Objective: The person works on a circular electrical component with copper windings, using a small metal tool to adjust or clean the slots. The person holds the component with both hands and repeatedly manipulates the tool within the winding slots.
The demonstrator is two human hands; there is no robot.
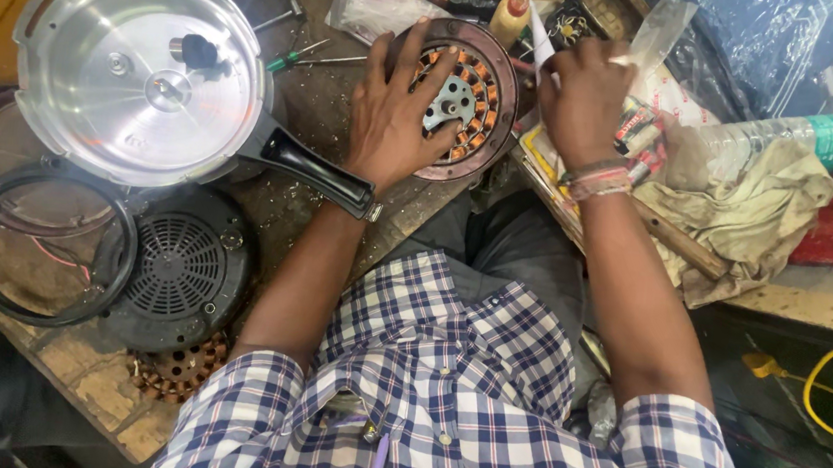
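Logging what I see from the head camera, item by item.

Left hand (393,122): fingers spread flat, palm pressing on the stator (464,98), a round motor core with copper windings and a grey hub; not closed around it, just laid on top.

Stator: lying flat on the wooden bench (317,105), near its far edge, between my two hands.

Right hand (585,98): fingers pinched together on a white paper strip (542,42), whose tip points up just right of the stator.

Pressure cooker lid (145,70): shiny metal, black handle running toward my left wrist, left of the stator.

Black vented cover (177,268) and rubber ring (34,241): below the lid, touching each other.

Second winding core (179,364): partly hidden under the cover, at the bench's near edge.

Screwdrivers (297,55): behind the lid.

Glue bottle (509,16): behind the stator.

Rag (749,218) and plastic bottle (807,138): right of my right hand.
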